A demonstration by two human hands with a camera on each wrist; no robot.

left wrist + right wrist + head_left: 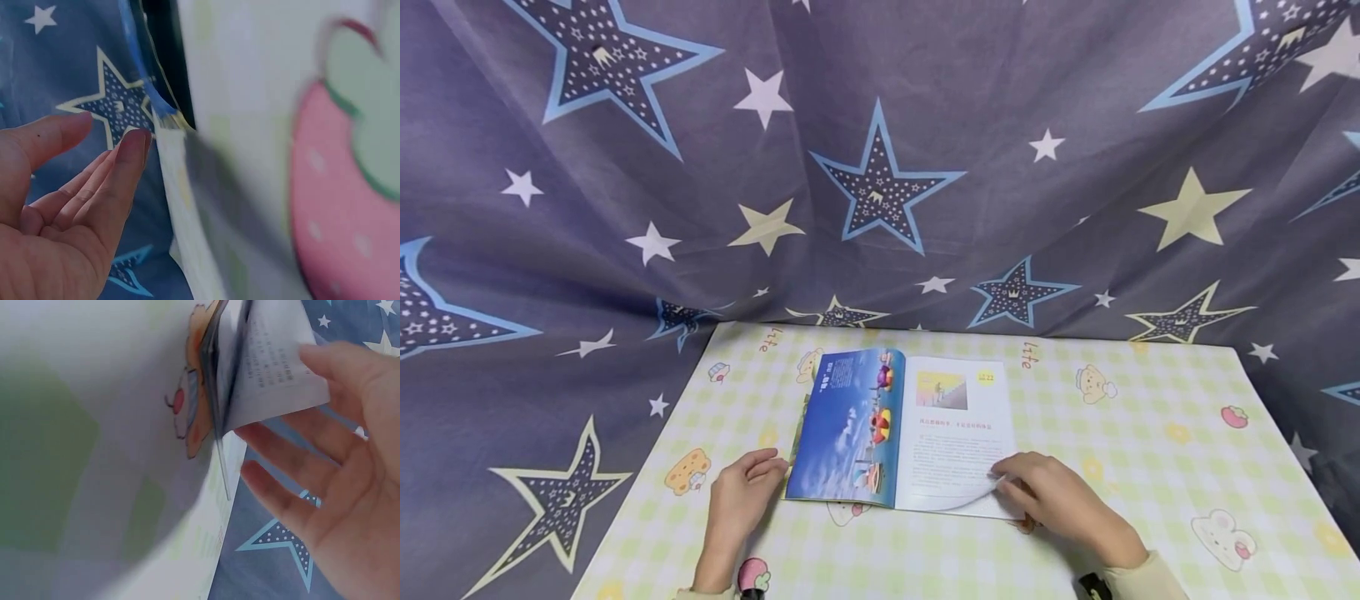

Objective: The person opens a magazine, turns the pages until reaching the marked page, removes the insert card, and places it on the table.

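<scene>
An open magazine [850,433] lies on the table, a blue picture on its left page and printed text on its right page [955,458]. My right hand [1052,496] pinches the lower right corner of that page and lifts it in a curl. In the right wrist view the thumb of the right hand [350,456] is on one face of the page [275,369], with fingers behind it. Beside the magazine's lower left edge is my left hand [743,492], its fingers extended. The left wrist view shows that hand [75,200] with thumb and fingers apart, holding nothing.
The table wears a green-and-white checked cloth [1120,433] with cartoon prints. Behind it hangs a dark curtain [1000,217] patterned with stars. A dark strap [1093,586] shows by the right sleeve [1146,579].
</scene>
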